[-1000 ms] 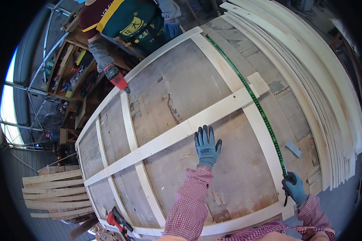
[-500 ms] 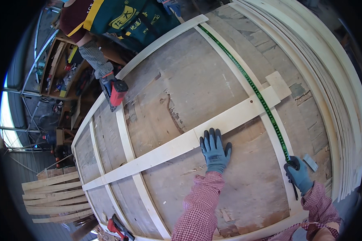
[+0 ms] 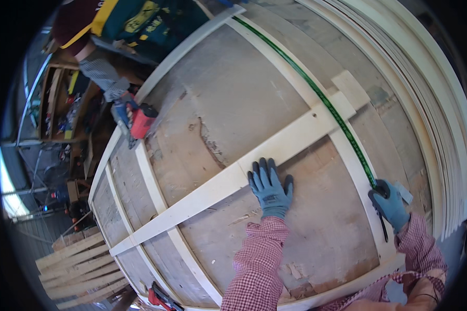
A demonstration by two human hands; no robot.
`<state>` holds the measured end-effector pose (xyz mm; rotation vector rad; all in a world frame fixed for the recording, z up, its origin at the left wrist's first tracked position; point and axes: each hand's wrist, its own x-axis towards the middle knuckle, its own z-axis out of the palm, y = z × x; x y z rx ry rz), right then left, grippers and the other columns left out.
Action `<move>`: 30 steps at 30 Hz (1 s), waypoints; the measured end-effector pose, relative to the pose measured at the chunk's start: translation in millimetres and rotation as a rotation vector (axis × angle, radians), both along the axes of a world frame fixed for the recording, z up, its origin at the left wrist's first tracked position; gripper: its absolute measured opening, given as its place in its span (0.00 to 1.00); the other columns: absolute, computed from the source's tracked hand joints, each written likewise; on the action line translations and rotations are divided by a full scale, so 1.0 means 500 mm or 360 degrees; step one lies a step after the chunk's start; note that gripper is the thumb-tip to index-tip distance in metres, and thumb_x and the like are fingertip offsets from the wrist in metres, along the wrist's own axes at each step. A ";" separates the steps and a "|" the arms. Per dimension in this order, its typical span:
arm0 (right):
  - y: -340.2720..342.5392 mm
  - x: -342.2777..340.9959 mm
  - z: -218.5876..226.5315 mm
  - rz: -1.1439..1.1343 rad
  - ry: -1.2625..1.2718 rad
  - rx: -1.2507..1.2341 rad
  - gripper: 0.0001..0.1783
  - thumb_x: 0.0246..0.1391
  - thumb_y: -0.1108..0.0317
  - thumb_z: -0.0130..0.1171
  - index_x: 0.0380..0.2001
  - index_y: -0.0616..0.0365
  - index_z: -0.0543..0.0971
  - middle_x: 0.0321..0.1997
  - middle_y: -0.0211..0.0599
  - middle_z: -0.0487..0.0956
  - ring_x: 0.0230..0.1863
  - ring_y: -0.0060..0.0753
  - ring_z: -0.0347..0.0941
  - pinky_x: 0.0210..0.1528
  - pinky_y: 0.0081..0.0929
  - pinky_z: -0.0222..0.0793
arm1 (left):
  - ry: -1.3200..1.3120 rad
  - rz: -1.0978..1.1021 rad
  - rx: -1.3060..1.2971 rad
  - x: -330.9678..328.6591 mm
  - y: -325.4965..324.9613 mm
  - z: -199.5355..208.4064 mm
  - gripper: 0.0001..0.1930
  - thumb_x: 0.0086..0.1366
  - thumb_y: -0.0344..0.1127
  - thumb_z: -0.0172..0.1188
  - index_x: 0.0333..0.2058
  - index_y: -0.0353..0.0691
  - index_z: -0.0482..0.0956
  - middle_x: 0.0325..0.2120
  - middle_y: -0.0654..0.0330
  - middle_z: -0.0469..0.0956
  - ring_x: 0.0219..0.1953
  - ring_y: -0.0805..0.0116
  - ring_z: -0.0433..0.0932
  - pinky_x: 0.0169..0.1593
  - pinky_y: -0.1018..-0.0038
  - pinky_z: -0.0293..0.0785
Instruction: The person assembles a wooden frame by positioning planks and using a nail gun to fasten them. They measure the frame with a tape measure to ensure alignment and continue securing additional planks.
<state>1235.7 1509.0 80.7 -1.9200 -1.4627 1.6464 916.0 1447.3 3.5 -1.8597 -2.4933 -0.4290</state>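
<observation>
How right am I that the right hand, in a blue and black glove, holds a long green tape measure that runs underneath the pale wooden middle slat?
Not quite: the head view shows the long green tape measure passing over the pale wooden middle slat. The blue-and-black-gloved right hand does hold it.

Worktable top is worn wood sheet, surface peeled in spots. Pale slatted wooden frame lies flat from left edge to past centre. Long wood strips stacked along right edge. Small grey-blue block sits between the two, toward near edge. Red power tool at near-left corner, on top or frame unclear.
</observation>
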 end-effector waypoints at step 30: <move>0.047 0.000 0.024 0.0391 -0.0471 0.0267 0.26 0.48 0.55 0.63 0.46 0.61 0.73 0.30 0.39 0.76 0.32 0.30 0.72 0.39 0.25 0.68 | 0.0175 -0.0048 0.0123 -0.003 -0.005 -0.028 0.41 0.56 0.46 0.59 0.63 0.33 0.52 0.64 0.46 0.52 0.66 0.45 0.47 0.66 0.48 0.40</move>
